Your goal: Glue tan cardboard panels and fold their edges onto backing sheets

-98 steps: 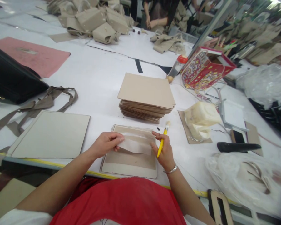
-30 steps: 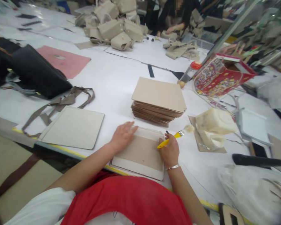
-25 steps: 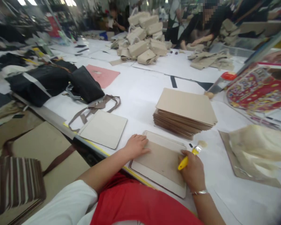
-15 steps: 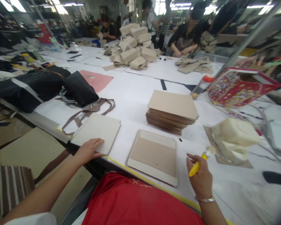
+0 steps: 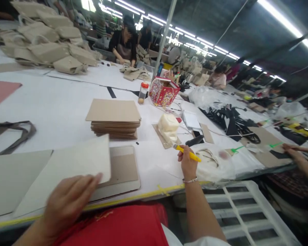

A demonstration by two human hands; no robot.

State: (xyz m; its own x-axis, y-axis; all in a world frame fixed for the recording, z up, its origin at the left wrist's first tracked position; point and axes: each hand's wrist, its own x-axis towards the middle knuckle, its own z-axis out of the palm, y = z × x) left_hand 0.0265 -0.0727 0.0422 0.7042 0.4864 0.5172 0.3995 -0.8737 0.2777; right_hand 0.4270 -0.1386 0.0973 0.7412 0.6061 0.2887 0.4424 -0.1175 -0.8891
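My left hand (image 5: 70, 198) grips the lower right corner of a cream panel (image 5: 79, 160), which is lifted at a tilt. It partly covers another panel with a brown piece (image 5: 124, 169) on it, lying flat at the table edge. More cream panels (image 5: 12, 177) lie at the left. My right hand (image 5: 188, 165) is closed around a yellow-handled brush (image 5: 195, 157). The bristle end points at a cream-coloured tub (image 5: 168, 123) on a small brown board; whether the bristles are inside cannot be seen. A stack of tan panels (image 5: 114, 111) stands behind.
A clear jar with a red lid (image 5: 143, 93) and a red patterned box (image 5: 164, 91) stand behind the tub. Tan bags (image 5: 48, 41) are heaped at the far left. A white slatted crate (image 5: 243, 212) sits below the table edge. Another person's hands (image 5: 295, 153) work at the right.
My view has swung right. My left hand has raised a cream panel and brought it right, over the panel with the brown piece. My right hand has moved the brush to the tub.
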